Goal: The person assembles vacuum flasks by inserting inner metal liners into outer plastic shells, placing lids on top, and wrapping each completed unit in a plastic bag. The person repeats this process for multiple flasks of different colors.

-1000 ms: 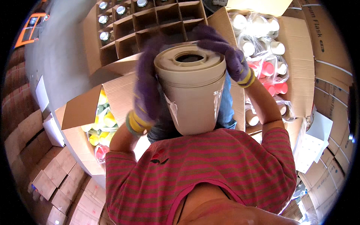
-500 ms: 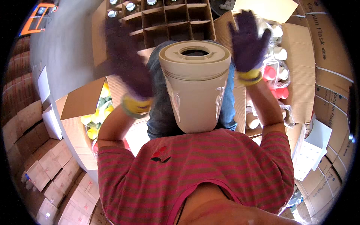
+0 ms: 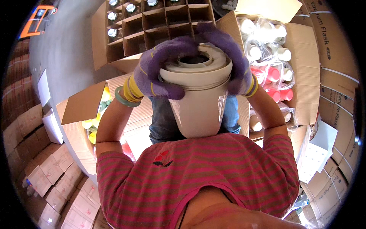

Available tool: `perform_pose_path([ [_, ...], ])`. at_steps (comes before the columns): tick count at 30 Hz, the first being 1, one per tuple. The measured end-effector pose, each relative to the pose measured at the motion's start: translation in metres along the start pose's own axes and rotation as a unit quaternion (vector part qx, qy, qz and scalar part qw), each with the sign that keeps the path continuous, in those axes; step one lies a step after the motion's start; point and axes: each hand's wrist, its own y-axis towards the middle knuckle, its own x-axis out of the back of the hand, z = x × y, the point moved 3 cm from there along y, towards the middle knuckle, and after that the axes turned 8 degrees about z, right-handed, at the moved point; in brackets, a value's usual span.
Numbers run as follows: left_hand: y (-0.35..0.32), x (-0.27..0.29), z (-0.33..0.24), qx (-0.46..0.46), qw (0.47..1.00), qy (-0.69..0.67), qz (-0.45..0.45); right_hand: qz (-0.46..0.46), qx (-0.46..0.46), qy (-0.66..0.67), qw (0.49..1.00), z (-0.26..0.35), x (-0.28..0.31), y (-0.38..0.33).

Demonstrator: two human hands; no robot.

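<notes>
A cream plastic flask casing [image 3: 200, 108] is held against my striped shirt, between my legs. A round ring-shaped part [image 3: 198, 79] with a dark central hole sits at its far end. My left hand [image 3: 162, 65], in a purple knitted glove with a yellow cuff, curls round the ring's left side, thumb toward me. On the other side my right hand [image 3: 234, 57], gloved alike, wraps the ring's right edge; some of its fingers are blurred. Both hands are closed on the casing's ringed end.
Ahead stands a divided carton [image 3: 150, 38] with several silver-topped pieces [image 3: 112, 33] in its cells. An open carton [image 3: 303, 72] at right holds bagged white and red flask parts [image 3: 284, 54]. Another carton [image 3: 78, 133] with yellow-topped items is at left. Stacked boxes [image 3: 335, 42] line the right side.
Both hands have come in from the two sides and closed round the casing's ringed end. The ringed end is slightly tilted and shifted left.
</notes>
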Motion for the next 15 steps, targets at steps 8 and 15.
perform_pose_path([
  [8,-0.003,0.004,-0.001,0.120,0.993,0.009,-0.018,0.093,-0.051,0.019,0.994,-0.004,0.012,0.007],
  [15,-0.004,-0.011,-0.024,-0.014,0.981,0.090,-0.171,-0.442,-0.051,0.290,0.847,-0.064,0.090,-0.021],
])
